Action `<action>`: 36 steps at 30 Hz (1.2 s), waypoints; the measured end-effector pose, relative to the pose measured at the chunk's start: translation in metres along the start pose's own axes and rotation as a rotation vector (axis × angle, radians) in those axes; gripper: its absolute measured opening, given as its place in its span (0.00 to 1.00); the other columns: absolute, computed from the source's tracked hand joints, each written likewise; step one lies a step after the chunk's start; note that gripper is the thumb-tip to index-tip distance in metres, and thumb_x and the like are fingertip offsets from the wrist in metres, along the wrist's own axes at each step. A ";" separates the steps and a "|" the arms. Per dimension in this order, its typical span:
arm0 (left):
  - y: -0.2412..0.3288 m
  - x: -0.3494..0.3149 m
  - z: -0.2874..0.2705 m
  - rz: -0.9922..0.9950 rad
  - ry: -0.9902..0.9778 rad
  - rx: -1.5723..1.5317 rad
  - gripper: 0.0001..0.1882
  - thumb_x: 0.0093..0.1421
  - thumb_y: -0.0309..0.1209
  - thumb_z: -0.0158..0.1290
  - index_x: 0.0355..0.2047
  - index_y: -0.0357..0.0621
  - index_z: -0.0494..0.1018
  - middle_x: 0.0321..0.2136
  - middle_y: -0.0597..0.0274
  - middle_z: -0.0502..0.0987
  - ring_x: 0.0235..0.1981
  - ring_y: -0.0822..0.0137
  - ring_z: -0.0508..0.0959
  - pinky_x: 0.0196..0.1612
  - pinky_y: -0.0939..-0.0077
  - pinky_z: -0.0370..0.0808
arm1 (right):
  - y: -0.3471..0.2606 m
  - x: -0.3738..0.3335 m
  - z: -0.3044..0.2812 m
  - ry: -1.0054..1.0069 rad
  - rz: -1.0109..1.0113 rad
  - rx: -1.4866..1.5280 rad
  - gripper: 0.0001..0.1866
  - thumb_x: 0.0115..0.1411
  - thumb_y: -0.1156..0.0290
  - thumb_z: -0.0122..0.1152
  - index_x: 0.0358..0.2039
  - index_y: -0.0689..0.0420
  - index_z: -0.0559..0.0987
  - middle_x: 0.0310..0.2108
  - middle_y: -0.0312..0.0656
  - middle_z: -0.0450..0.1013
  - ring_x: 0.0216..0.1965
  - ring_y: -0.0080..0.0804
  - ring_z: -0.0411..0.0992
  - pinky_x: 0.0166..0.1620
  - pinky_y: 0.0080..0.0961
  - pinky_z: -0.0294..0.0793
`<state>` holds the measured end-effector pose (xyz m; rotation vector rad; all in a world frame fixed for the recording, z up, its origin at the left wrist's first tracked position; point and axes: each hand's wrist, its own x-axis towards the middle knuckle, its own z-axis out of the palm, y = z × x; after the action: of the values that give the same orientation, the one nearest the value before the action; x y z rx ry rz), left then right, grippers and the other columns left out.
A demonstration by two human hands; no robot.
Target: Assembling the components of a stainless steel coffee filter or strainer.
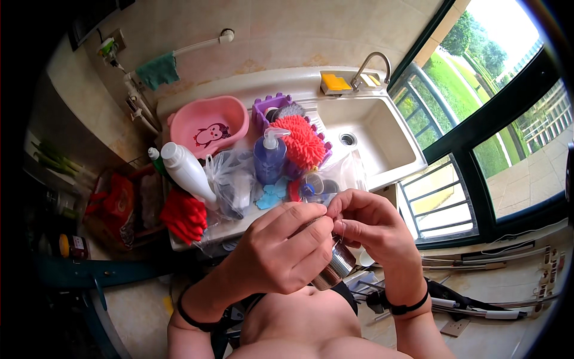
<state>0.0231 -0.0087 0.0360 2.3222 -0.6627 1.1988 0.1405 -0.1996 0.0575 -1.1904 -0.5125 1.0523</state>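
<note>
Your left hand [286, 246] holds the perforated metal cylinder [337, 267]; your right hand [372, 230] pinches its top end — seemingly mid-job, neither hand free.

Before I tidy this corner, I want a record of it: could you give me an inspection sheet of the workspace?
Surface: white sink unit, its drain visible.
Job's things: silver metal cylinder, raised off the counter, partly covered by fingers.
Clutter: pink tub, purple basket, red shaggy mitt, pump bottle, white bottle.
Hands: left hand holds the cylinder's upper part; right hand has its fingertips close to that end, exact grip hidden.
Cables: what looks like a thin white cord below the window.
Surroundings: curved faucet behind the basin; green cloth hanging at left.
</note>
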 end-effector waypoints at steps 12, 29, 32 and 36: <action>0.003 -0.008 -0.005 0.054 -0.005 0.013 0.10 0.51 0.25 0.63 0.35 0.36 0.83 0.39 0.57 0.81 0.46 0.53 0.83 0.44 0.58 0.87 | -0.002 0.001 0.011 0.015 0.074 0.069 0.06 0.70 0.74 0.68 0.43 0.61 0.80 0.30 0.29 0.75 0.25 0.11 0.70 0.26 0.13 0.67; 0.002 -0.004 -0.006 0.089 0.001 0.026 0.09 0.43 0.26 0.63 0.27 0.37 0.82 0.35 0.59 0.80 0.40 0.56 0.84 0.44 0.61 0.87 | 0.010 -0.004 0.015 0.028 -0.041 -0.017 0.06 0.73 0.72 0.66 0.44 0.57 0.77 0.34 0.26 0.74 0.32 0.08 0.68 0.30 0.11 0.65; 0.005 -0.005 -0.008 0.066 -0.005 0.036 0.09 0.42 0.26 0.63 0.27 0.38 0.82 0.35 0.60 0.81 0.40 0.58 0.84 0.44 0.62 0.87 | 0.018 -0.004 0.017 0.036 -0.100 -0.004 0.06 0.73 0.73 0.65 0.44 0.58 0.77 0.37 0.28 0.74 0.37 0.11 0.69 0.38 0.13 0.69; 0.005 -0.005 -0.009 0.062 -0.001 0.044 0.10 0.41 0.27 0.63 0.27 0.38 0.82 0.34 0.61 0.81 0.40 0.58 0.84 0.43 0.63 0.87 | 0.024 -0.007 0.023 0.065 -0.200 -0.011 0.05 0.73 0.76 0.63 0.44 0.61 0.76 0.42 0.33 0.74 0.44 0.16 0.70 0.48 0.17 0.71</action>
<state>0.0120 -0.0061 0.0378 2.3541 -0.7202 1.2523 0.1095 -0.1940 0.0449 -1.1536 -0.5744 0.8387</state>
